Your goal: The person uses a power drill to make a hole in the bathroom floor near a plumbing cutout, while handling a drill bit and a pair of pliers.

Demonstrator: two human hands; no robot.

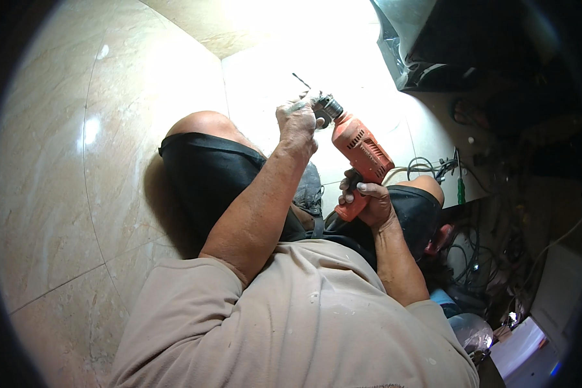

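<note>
An orange-red corded power drill [361,150] is held tilted over my lap, its front end pointing up and to the left. My right hand [375,205] wraps around the drill's rear handle, with fingers at the black trigger. At the front, my left hand [297,119] is closed against the dark metal chuck [331,107]; a dark curved part shows beside it, and its exact grip is partly hidden. A thin drill bit [301,81] sticks out beyond the left fingers. Pale dust coats my fingers.
Glossy beige tiles [52,161] lie to the left, and strong light washes out the far tiled surface. On the right are tangled black cables [433,168], a green-handled screwdriver [461,191] and a white box [520,346]. A dark bulky object [427,74] stands at the far right.
</note>
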